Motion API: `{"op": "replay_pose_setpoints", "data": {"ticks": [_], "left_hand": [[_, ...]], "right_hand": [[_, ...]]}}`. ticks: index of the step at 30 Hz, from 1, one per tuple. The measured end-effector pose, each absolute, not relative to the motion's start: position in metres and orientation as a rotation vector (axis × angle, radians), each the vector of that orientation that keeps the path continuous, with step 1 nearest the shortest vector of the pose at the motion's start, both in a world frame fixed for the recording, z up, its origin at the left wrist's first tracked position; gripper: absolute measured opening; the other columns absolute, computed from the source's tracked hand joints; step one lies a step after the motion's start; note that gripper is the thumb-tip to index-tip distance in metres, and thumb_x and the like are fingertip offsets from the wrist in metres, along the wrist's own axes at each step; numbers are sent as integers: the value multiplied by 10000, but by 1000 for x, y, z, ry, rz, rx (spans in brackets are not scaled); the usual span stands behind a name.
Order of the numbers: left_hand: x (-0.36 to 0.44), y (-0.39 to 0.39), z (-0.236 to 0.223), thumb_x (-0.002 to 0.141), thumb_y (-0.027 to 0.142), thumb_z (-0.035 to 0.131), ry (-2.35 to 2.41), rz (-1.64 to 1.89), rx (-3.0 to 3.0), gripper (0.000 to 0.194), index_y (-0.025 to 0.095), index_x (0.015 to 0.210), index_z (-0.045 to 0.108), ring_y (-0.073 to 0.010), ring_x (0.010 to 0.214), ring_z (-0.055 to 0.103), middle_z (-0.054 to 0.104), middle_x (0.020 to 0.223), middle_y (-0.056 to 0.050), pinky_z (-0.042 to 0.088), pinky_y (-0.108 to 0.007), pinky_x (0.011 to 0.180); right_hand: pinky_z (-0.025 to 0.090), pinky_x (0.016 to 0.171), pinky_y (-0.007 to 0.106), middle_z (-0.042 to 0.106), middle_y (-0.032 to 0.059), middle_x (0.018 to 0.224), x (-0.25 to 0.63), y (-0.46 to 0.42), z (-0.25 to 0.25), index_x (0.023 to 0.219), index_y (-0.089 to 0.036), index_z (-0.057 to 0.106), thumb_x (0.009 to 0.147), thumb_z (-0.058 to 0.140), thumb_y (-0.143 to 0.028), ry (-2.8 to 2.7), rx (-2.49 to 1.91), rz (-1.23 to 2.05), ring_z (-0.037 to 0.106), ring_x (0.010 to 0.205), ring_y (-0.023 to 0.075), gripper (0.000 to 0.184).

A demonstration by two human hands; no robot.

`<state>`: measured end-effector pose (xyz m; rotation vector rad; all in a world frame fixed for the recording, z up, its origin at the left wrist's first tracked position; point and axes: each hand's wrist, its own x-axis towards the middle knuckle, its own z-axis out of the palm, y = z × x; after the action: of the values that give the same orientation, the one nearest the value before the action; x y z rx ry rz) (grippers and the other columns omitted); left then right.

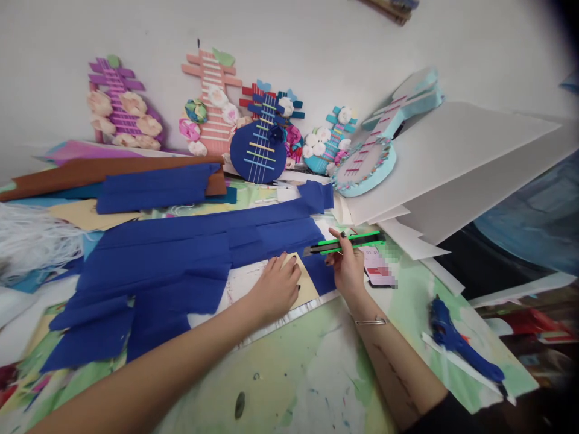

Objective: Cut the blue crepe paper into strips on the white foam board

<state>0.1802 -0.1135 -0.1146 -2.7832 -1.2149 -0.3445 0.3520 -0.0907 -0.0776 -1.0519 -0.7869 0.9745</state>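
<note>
My right hand point(350, 271) grips a green utility knife point(332, 246), its blade pointing left above the blue crepe paper point(181, 259). A ring shows on that hand and a bracelet on the wrist. My left hand point(277, 286) lies flat, fingers spread, on a pale yellow card point(306, 280). Beneath the card is a white sheet point(239, 286) at the table's near side. The blue paper spreads in layers to the left and behind both hands.
A phone point(380, 268) lies right of my right hand. A blue glue gun point(461, 343) rests near the table's right edge. Decorated paper instruments, including a blue one point(257, 154), stand against the wall. Large white boards point(452, 150) lean at the right; white cord point(36, 244) is heaped left.
</note>
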Motion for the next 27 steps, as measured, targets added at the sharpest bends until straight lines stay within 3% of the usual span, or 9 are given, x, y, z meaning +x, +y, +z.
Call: {"op": "replay_pose_setpoints", "data": {"ticks": [5, 8, 13, 17, 22, 27], "left_hand": [[180, -113, -114, 925, 296, 388, -1228, -340, -2785, 387, 100, 1244, 488, -354, 1282, 352, 454, 1357, -168, 298, -492, 1037], [180, -114, -116, 929, 299, 375, -1228, -332, -2783, 412, 80, 1265, 471, -361, 1292, 346, 442, 1366, -182, 280, -502, 1051], [183, -114, -121, 952, 295, 320, -1177, -298, -2763, 459, 21, 1306, 424, -360, 1329, 307, 425, 1379, -227, 267, -477, 1063], [183, -114, -122, 959, 318, 321, -1168, -268, -2756, 483, 4, 1311, 426, -381, 1323, 309, 421, 1383, -225, 261, -478, 1066], [181, -114, -122, 966, 351, 306, -1216, -320, -2767, 459, 67, 1297, 451, -372, 1316, 319, 425, 1385, -194, 276, -521, 1046], [180, -115, -120, 961, 350, 314, -1242, -364, -2790, 437, 96, 1281, 468, -351, 1303, 341, 451, 1370, -173, 297, -517, 1036]], "right_hand": [[526, 474, 266, 647, -5, 567, 351, -91, -83, 1067, -150, 669, 744, 646, -526, -741, -1034, 1135, 629, 489, 150, 496], [574, 569, 291, 708, 16, 735, 351, -89, -86, 976, -166, 684, 677, 754, -390, -726, -960, 1176, 670, 587, 156, 380], [565, 586, 254, 676, -25, 667, 351, -87, -93, 749, -167, 674, 578, 802, -174, -662, -957, 1220, 625, 566, 115, 214], [492, 501, 181, 628, -53, 628, 352, -85, -93, 740, -176, 649, 595, 765, -134, -640, -902, 1206, 551, 515, 66, 190], [508, 541, 191, 606, -49, 618, 355, -84, -89, 844, -180, 674, 662, 688, -173, -705, -917, 1208, 527, 502, 61, 183], [555, 641, 289, 637, -25, 576, 358, -83, -85, 968, -194, 656, 755, 611, -338, -759, -1006, 1295, 634, 584, 135, 261]]}}
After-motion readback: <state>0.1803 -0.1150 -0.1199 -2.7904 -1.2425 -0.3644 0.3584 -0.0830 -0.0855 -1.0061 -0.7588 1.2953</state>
